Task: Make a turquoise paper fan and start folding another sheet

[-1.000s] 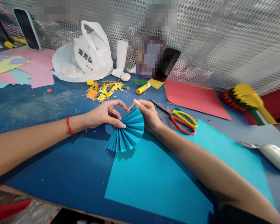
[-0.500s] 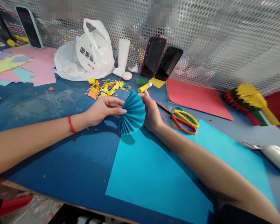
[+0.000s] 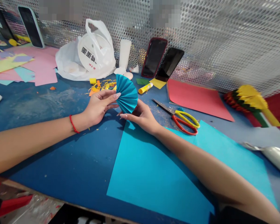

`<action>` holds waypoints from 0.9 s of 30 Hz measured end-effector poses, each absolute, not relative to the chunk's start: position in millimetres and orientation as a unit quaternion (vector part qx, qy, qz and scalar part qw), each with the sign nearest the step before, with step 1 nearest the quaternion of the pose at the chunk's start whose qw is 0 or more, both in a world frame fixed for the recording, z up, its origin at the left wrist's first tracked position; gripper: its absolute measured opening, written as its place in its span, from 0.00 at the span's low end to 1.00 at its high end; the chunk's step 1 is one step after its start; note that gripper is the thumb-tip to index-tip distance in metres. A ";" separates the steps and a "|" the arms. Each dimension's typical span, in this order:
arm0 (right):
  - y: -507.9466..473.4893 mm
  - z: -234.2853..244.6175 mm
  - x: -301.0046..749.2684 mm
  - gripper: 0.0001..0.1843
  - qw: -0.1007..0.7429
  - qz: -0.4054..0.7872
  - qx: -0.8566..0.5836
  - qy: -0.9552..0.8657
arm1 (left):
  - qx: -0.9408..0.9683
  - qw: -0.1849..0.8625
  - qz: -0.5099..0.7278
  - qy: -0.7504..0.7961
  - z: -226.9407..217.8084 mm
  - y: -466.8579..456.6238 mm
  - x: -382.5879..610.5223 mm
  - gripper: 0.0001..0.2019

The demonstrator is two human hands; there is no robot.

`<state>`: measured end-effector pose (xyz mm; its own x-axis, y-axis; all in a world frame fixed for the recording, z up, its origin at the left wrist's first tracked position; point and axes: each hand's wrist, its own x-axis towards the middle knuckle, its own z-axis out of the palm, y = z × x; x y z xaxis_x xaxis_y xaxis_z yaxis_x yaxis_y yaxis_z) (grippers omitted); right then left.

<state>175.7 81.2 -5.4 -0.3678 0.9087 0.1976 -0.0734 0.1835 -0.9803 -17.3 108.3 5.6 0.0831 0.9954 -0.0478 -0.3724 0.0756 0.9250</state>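
A turquoise pleated paper fan (image 3: 127,94) stands spread between my hands, its pleats gathered at the lower point and its arc facing up and left. My left hand (image 3: 99,105) grips its left edge with the fingertips. My right hand (image 3: 140,116) cups the gathered lower point from below, fingers stretched leftward under it. The fan hides part of a heap of yellow and orange paper scraps (image 3: 102,87). A red thread bracelet (image 3: 73,123) circles my left wrist. Below my right forearm lies a large turquoise paper sheet (image 3: 151,168).
Red-and-yellow-handled scissors (image 3: 183,120) and a glue stick (image 3: 145,88) lie near my right hand, beside a red paper sheet (image 3: 198,99). A white plastic bag (image 3: 84,56), several phones and a perforated metal screen (image 3: 224,37) stand behind.
The fan has risen and shifted left, turning its gathered point down and right. My right hand has dropped beneath it, and my left hand has moved up along its edge.
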 end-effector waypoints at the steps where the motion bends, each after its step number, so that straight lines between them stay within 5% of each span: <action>1: 81.4 -5.0 175.3 0.30 0.451 0.549 -0.335 -0.618 | 0.400 0.614 0.554 0.396 5.5 108.4 -17.5 0.28; 17: 91.5 -9.2 182.9 0.17 0.584 0.477 -0.367 -0.544 | 0.433 0.606 0.549 0.379 14.1 106.2 -17.4 0.22; 27: 94.8 -10.3 182.6 0.26 0.610 0.469 -0.364 -0.525 | 0.462 0.606 0.547 0.348 -3.0 118.6 -24.8 0.17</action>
<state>182.6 94.8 -10.3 0.0090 0.9543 0.2987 -0.1913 0.2948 -0.9362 -24.8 118.6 -3.0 0.1602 0.9835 0.0836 -0.3419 -0.0241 0.9394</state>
